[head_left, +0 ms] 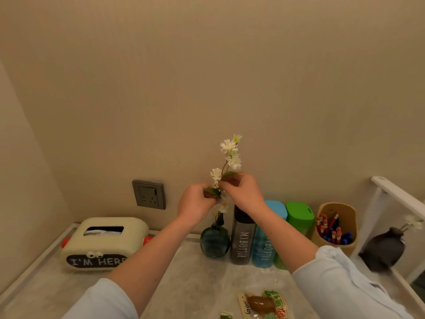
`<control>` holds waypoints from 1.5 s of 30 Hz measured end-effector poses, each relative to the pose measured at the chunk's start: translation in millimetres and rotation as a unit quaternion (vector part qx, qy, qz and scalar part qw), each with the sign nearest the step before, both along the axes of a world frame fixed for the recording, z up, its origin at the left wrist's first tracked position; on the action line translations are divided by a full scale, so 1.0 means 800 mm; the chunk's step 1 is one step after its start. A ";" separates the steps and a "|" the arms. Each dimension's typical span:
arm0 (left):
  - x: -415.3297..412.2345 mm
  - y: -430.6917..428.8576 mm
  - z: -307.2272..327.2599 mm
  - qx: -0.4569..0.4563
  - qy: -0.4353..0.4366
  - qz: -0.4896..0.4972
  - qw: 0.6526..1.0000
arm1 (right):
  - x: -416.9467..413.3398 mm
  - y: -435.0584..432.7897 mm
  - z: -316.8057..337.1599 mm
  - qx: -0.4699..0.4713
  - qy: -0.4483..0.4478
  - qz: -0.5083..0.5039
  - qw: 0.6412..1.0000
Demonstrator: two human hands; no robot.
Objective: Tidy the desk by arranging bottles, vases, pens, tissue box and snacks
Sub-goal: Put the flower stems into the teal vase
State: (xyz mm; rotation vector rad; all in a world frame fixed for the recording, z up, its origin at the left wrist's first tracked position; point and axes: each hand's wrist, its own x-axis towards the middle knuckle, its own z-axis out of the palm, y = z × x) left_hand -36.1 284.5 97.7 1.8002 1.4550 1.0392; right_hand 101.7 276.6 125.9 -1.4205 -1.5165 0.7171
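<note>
Left hand fingers pinch the flower sprig at a low leaf; right hand fingers pinch the stem just above, hands almost touching. The stem's foot sits in the neck of the teal vase directly below, at 6 o'clock. Step looks like flower arranging: sprig seated, being straightened. Next move probably needs a light release so the thin wiry stem doesn't spring or tip the small round glass vase. Petals are white and look like fabric. From the vase: black bottle, blue bottle and green bottle, all tall and boxy, run in a row at 3 o'clock, then a tan pen cup and a matte dark vase. Rounded cream tissue box at 9. Glossy snack packet at 5, loose on the mottled grey worktop, likely unsorted.
</note>
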 end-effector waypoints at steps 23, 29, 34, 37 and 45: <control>-0.007 0.004 -0.077 -0.084 -0.009 0.025 0.996 | -0.006 0.016 -0.035 -0.042 -0.331 -0.053 0.941; -0.006 0.005 -0.077 -0.075 -0.013 0.027 0.997 | -0.005 0.009 -0.032 -0.045 -0.320 -0.074 0.943; -0.003 0.001 -0.074 -0.066 -0.025 0.026 0.997 | 0.001 -0.008 -0.023 -0.038 -0.281 -0.086 0.955; -0.001 -0.003 -0.070 -0.063 -0.031 0.025 0.997 | 0.006 -0.024 -0.017 -0.029 -0.260 -0.104 0.960; -0.009 -0.025 -0.051 -0.039 -0.027 0.036 0.998 | 0.019 -0.061 -0.010 0.000 -0.171 -0.174 0.970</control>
